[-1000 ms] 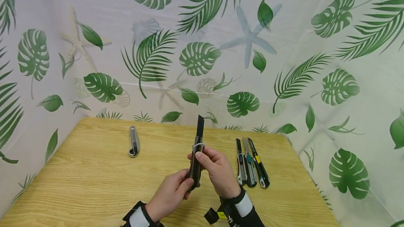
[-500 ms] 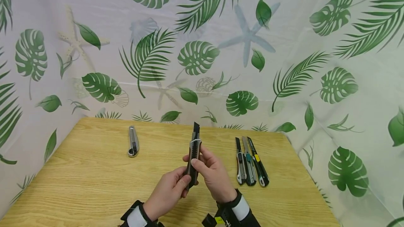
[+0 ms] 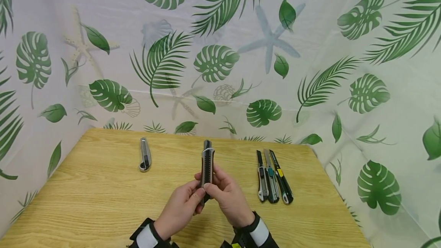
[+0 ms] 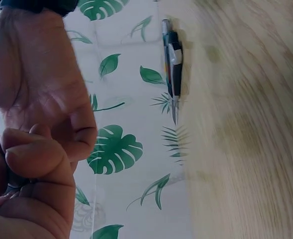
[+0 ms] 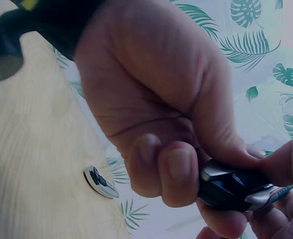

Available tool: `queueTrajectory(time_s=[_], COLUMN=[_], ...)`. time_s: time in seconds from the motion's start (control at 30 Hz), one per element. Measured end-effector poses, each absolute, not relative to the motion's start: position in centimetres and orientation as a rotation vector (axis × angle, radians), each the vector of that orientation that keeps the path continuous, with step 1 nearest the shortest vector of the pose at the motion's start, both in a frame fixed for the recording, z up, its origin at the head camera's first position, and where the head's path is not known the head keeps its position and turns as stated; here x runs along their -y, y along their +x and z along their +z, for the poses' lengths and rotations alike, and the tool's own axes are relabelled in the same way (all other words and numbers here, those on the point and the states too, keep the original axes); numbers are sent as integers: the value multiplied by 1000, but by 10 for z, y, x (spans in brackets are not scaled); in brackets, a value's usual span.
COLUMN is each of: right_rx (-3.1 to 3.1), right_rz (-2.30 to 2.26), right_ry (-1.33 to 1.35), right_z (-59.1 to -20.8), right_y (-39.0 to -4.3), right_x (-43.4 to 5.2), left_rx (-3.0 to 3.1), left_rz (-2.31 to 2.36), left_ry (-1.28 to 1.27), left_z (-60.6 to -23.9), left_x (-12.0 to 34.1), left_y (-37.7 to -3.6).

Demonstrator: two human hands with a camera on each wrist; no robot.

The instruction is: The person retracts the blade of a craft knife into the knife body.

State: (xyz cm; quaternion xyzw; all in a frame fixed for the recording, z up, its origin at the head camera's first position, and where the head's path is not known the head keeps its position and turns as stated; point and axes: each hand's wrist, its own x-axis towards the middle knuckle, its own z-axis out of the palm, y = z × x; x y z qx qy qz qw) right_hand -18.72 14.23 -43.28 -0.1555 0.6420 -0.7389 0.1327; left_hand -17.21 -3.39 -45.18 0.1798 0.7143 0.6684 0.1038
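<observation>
In the head view a dark utility knife [image 3: 207,163] with a grey rim is held upright above the middle of the table. My left hand [image 3: 178,206] pinches its lower end between thumb and fingers. My right hand [image 3: 230,199] grips it from the right, with the thumb on the front of the handle. Only a short piece sticks out at the top end. In the right wrist view the knife [image 5: 231,186] sits between both hands, partly hidden by fingers. Fingers cover nearly all of it in the left wrist view.
On the wooden table [image 3: 103,202], a silver utility knife [image 3: 145,155] lies at the back left. Three more cutters lie side by side at the right: a silver-and-black one [image 3: 262,183], a teal one [image 3: 272,177] and a black-and-yellow one [image 3: 282,181]. A leaf-print sheet [image 3: 220,30] hangs behind.
The knife's black blade has slid down into the handle, from long to a short stub. My right thumb has moved down the handle, and both hands have shifted slightly left.
</observation>
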Motion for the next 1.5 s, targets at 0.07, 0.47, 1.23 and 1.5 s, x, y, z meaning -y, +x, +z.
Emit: queueTrajectory(time_s=[0.07, 0.47, 1.23, 1.5], right_rx=[-1848, -1983, -2386, -2292], right_rz=[-2146, -2088, -1955, -1875], right_ry=[-455, -363, -326, -317], right_z=[-433, -436, -450, -449], right_y=[-187, -186, -184, -188], right_x=[-142, -151, -150, -161], left_rx=[-2108, -2130, -3159, -2990], left_rz=[1972, 1852, 1279, 1366], left_ry=[521, 586, 571, 317], left_z=[-452, -457, -463, -460], left_x=[34, 34, 19, 43], left_y=[-172, -175, -163, -214])
